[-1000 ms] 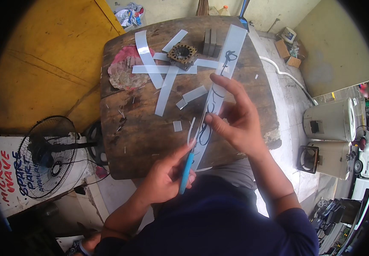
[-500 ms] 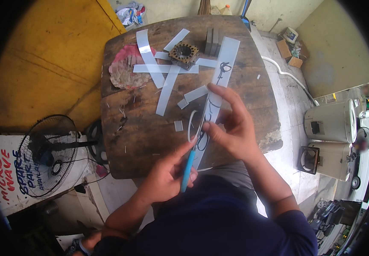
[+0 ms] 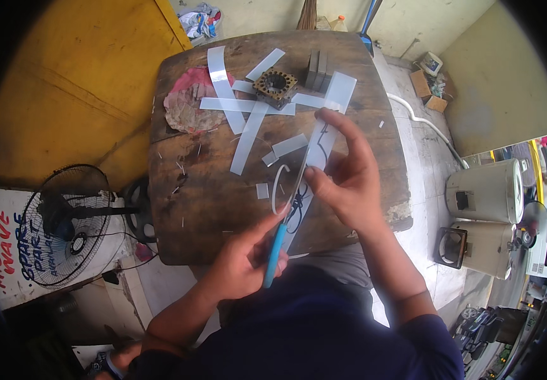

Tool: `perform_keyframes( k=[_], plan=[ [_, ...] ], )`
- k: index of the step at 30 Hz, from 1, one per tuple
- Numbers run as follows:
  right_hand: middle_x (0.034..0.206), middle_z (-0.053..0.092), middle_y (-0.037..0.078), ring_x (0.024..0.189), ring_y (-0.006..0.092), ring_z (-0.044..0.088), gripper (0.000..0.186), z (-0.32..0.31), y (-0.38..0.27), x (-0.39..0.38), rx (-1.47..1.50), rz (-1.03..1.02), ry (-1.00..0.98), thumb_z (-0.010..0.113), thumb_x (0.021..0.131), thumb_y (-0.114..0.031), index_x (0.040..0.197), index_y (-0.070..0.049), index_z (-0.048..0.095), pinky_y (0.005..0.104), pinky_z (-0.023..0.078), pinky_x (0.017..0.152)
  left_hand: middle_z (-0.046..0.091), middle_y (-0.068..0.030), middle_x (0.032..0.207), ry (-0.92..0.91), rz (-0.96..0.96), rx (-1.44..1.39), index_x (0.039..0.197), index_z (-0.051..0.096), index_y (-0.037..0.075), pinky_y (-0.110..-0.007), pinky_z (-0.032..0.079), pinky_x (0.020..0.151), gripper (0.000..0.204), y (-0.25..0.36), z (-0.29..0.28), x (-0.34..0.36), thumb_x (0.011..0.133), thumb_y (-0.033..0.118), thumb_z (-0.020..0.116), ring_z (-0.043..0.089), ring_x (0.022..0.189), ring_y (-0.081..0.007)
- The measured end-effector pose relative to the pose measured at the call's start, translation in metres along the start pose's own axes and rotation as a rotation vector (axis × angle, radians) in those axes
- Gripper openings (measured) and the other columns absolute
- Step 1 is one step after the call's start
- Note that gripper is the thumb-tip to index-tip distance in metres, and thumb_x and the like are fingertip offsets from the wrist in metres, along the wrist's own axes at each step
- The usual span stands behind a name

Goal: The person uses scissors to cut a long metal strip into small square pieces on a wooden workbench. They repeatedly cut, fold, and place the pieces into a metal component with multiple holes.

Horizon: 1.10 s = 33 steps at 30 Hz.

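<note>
Holding a blue-handled tool (image 3: 275, 256) near the table's (image 3: 210, 190) near edge, the left hand (image 3: 245, 263) is wrapping its fingers around the handle. The right hand (image 3: 349, 180) is pinching a white strip (image 3: 319, 149); a pale curl (image 3: 275, 189) is arching just left of it.

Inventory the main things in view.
Rough wooden table: one, brown, centre
Scribbled plastic strip: one, translucent white, right hand
Slim tool: one, blue handle, left hand
Thin curled sliver: one, white, beside tool
Loose plastic strips: several, translucent, on table
Square slotted metal core: one, brownish, upper table
Rectangular blocks: several, grey, right of core
Crumpled sheet: one, pink-brown, table's left
Caged fan: one, black, left
Flat panel: one, yellow, upper left
Round tubs: two, off-white, right
Left hand: one, bare, lower centre
Right hand: one, bare, right of centre
</note>
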State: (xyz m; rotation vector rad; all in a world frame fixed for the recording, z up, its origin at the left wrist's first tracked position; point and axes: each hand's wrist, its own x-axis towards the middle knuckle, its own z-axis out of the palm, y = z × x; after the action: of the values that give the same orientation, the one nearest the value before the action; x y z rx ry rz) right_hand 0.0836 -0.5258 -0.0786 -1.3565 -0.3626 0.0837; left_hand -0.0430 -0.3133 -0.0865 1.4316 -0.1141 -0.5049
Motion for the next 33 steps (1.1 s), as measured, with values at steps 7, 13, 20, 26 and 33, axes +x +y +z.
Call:
perform_keyframes(
  k=[7, 13, 20, 26, 33],
  plan=[
    [0.157, 0.046, 0.014, 0.116, 0.0188, 0.069, 0.079, -0.008, -0.004, -0.003, -0.075, 0.049, -0.043, 0.078, 0.090, 0.002, 0.159, 0.002, 0.039, 0.0300, 0.058, 0.092, 0.068, -0.0085, 0.100, -0.002, -0.026, -0.071, 0.172, 0.026, 0.015, -0.029, 0.059, 0.077, 0.089, 0.002, 0.002, 0.001, 0.096, -0.010, 0.066, 0.067, 0.083, -0.0119],
    [0.156, 0.046, 0.014, 0.119, 0.0201, 0.068, 0.080, 0.001, 0.002, -0.011, -0.064, 0.048, -0.075, 0.080, 0.089, 0.000, 0.158, 0.002, 0.041, 0.0328, 0.058, 0.097, 0.067, -0.0059, 0.101, 0.030, 0.021, -0.077, 0.170, 0.034, 0.020, -0.028, 0.059, 0.079, 0.088, 0.010, 0.000, 0.003, 0.095, -0.016, 0.059, 0.066, 0.085, -0.0105],
    [0.155, 0.046, 0.015, 0.119, 0.0205, 0.068, 0.080, 0.000, 0.007, -0.017, -0.069, 0.050, -0.064, 0.081, 0.090, 0.000, 0.158, 0.002, 0.040, 0.0342, 0.057, 0.098, 0.067, -0.0061, 0.102, 0.017, -0.019, -0.103, 0.171, 0.033, 0.020, -0.029, 0.060, 0.079, 0.087, 0.013, 0.001, 0.005, 0.095, -0.016, 0.059, 0.065, 0.084, -0.0104],
    [0.149, 0.050, 0.012, 0.104, 0.0133, 0.068, 0.074, 0.000, 0.007, -0.002, 0.023, -0.006, 0.006, 0.075, 0.090, 0.005, 0.157, -0.002, 0.045, 0.0284, 0.057, 0.086, 0.066, -0.0060, 0.106, 0.013, -0.035, -0.107, 0.171, 0.033, 0.020, -0.030, 0.060, 0.080, 0.086, 0.008, 0.003, 0.001, 0.096, -0.016, 0.058, 0.064, 0.088, -0.0112],
    [0.144, 0.054, 0.007, 0.093, 0.0081, 0.066, 0.070, -0.003, -0.004, 0.017, 0.027, -0.036, 0.043, 0.073, 0.091, 0.008, 0.155, -0.004, 0.048, 0.0249, 0.055, 0.079, 0.067, -0.0059, 0.108, 0.031, -0.004, -0.077, 0.171, 0.033, 0.018, -0.030, 0.059, 0.082, 0.089, 0.003, 0.005, 0.000, 0.094, -0.016, 0.062, 0.066, 0.089, -0.0114]
  ],
)
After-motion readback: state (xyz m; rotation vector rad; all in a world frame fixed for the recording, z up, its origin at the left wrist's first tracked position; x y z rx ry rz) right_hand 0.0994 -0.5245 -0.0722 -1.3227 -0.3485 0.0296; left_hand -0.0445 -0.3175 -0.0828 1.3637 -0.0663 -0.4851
